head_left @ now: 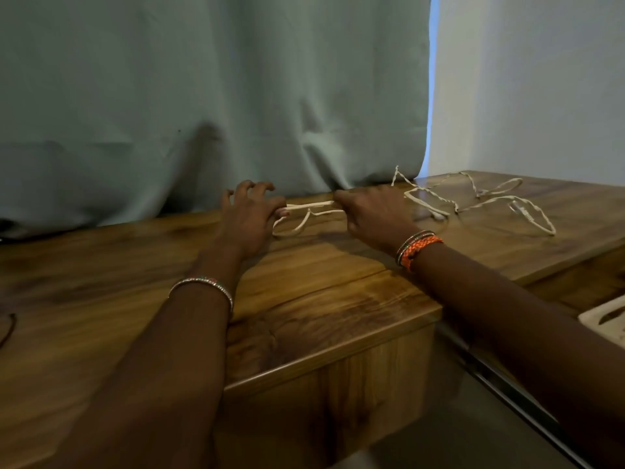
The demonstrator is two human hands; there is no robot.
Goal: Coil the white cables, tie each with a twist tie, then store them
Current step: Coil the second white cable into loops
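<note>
**Early in the coil — first cable in hand, nothing tied or stored**

Both hands work at the back edge of the desk [304, 299], close under the hanging curtain [203, 96].

Left hand [248, 220]: thumb and forefinger pinch one end of a short run of white cable [311, 205]; the other fingers are lifted and spread, holding nothing. Right hand [372, 211]: fingers curled round the other end of the same run, gripping it. Between the two hands the cable is pulled fairly straight, seemingly doubled into a couple of strands. A slack loop [297, 226] hangs from it and rests on the wood below.

To the right of the right hand, toward the desk's back right corner, loose white cable [473, 198] sprawls in open bends, kinked, with what looks like a plug end [522, 213] lying near the right edge. Whether this is the tail of the held cable or a second one, I cannot tell — the strands cross near the wrist.

Progress, as judged:
- Coiling: just begun. One or two folds gathered; most of the length lies uncoiled.
- Twist ties: none visible on the desk or in either hand.
- Tied bundles: none in view.
- Storage: a pale tray-like object [605, 319] shows at the right edge of the view, below desk level; its contents cannot be made out.

Left to do: gather the sprawl into the coil, tie it, repeat for any other cable, then store.
</note>
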